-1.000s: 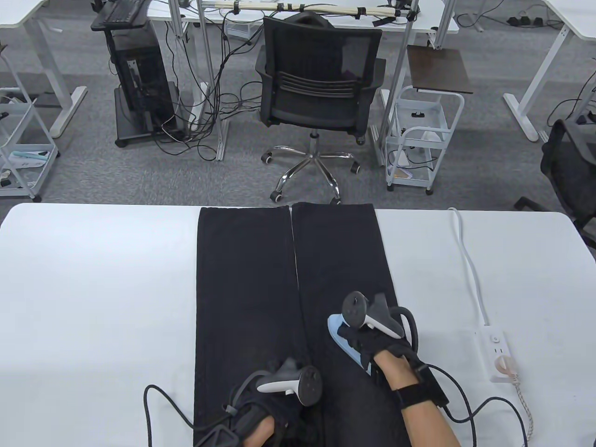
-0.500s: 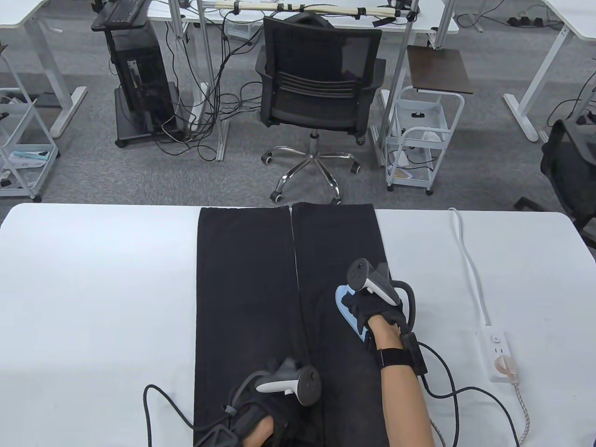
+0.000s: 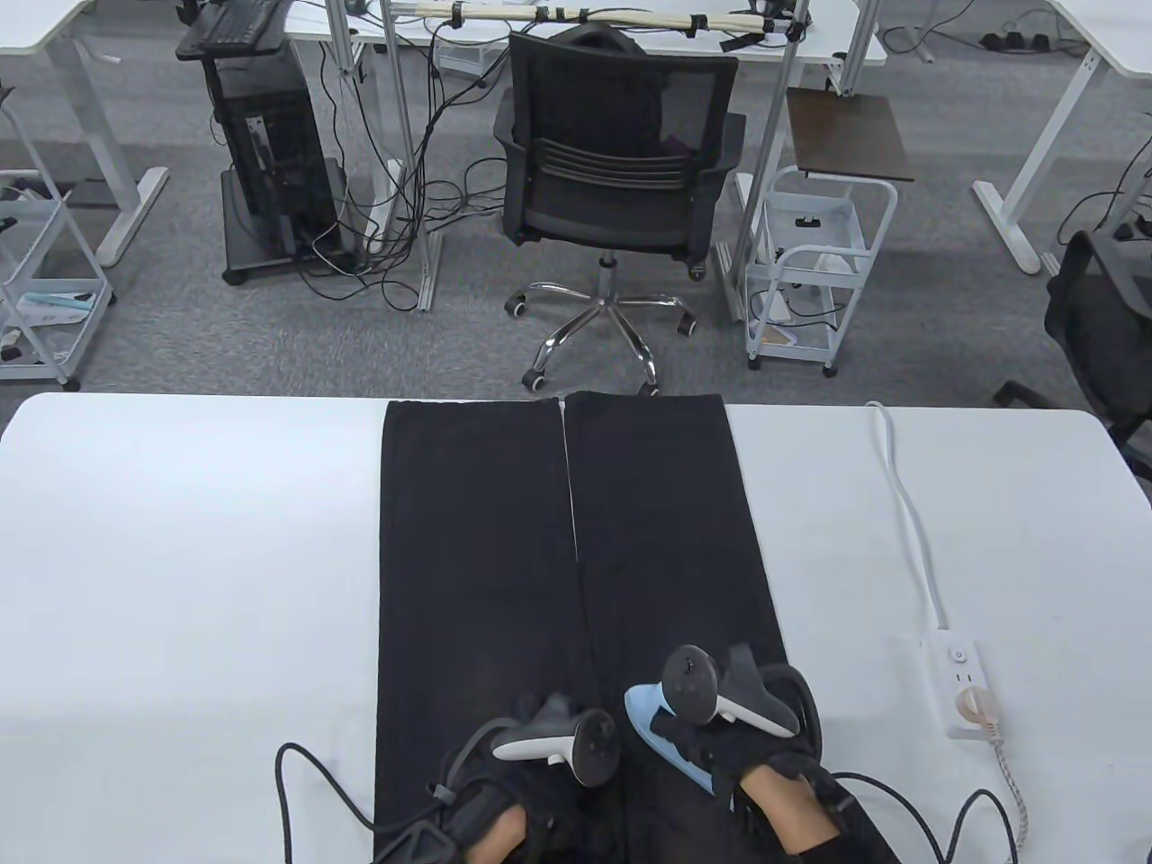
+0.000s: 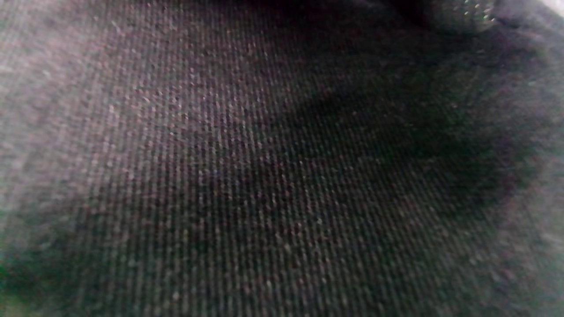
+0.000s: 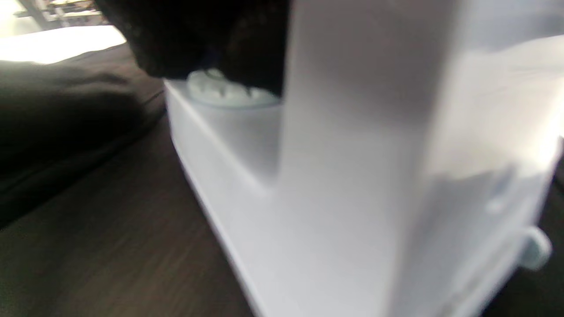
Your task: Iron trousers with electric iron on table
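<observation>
- Your right hand point(image 3: 733, 751) grips the iron point(image 3: 661, 729) by its handle, fingers wrapped round it; iron sits flat on the trousers' point(image 3: 504, 540) right leg, near end.
- Your left hand point(image 3: 531, 792) rests on the trousers, near end, just left of the iron; can't tell finger spread.
- Trousers lie flat w/ legs running to the table's point(image 3: 180, 540) far edge.
- Power strip point(image 3: 958, 684) lies on the right.

Table view sharp, evenly lit, white tabletop point(image 3: 180, 558) near blown out. Left wrist view dim, soft weave, dark corners. Right wrist view motion-blurred, overexposed top-left.
</observation>
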`<action>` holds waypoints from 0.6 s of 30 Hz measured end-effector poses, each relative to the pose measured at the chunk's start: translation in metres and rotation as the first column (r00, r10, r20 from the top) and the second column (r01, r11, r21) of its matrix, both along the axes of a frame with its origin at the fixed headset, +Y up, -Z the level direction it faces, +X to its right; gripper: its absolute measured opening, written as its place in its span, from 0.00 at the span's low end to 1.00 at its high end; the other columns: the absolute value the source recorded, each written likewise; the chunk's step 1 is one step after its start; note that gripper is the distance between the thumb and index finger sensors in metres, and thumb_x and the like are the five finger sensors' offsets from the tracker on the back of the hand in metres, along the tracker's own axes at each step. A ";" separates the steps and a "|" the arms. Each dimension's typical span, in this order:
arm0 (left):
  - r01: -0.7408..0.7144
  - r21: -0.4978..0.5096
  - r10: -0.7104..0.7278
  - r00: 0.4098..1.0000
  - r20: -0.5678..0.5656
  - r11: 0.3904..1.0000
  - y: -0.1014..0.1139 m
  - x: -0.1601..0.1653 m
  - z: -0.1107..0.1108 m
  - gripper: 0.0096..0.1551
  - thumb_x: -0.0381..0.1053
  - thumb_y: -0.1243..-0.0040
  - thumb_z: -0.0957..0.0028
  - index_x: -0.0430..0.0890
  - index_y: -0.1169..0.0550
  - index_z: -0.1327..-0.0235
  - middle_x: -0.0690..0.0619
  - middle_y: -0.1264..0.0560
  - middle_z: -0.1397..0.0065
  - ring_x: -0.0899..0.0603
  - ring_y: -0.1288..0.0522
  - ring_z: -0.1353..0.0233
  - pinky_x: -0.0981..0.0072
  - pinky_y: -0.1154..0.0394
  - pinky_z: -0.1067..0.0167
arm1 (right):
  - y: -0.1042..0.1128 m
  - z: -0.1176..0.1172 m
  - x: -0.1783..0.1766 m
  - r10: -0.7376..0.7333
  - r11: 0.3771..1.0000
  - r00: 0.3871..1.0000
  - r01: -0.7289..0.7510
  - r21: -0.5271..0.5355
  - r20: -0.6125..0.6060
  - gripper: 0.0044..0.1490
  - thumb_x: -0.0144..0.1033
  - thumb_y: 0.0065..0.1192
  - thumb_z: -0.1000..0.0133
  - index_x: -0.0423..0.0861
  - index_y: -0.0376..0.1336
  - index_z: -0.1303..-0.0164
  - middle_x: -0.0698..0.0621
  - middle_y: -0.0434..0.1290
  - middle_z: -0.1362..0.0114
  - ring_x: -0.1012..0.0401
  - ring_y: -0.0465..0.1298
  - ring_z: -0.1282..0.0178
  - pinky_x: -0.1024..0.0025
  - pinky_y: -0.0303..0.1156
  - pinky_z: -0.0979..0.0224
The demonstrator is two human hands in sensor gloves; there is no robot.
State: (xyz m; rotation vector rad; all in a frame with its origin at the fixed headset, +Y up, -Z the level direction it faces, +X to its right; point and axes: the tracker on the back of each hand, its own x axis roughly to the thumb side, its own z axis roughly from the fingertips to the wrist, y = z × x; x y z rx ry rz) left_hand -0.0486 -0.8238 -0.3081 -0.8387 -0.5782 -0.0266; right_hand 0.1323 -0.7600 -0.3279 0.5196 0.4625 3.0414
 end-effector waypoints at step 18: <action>-0.005 0.416 0.123 0.958 -0.257 0.909 0.086 -0.116 -0.039 0.58 0.58 0.35 0.44 0.41 0.54 0.14 0.28 0.60 0.14 0.18 0.53 0.19 0.18 0.51 0.31 | 0.076 0.050 -0.052 -0.132 0.969 0.983 0.155 0.192 -0.126 0.33 0.54 0.63 0.42 0.38 0.62 0.43 0.59 0.78 0.61 0.67 0.81 0.70 0.63 0.83 0.59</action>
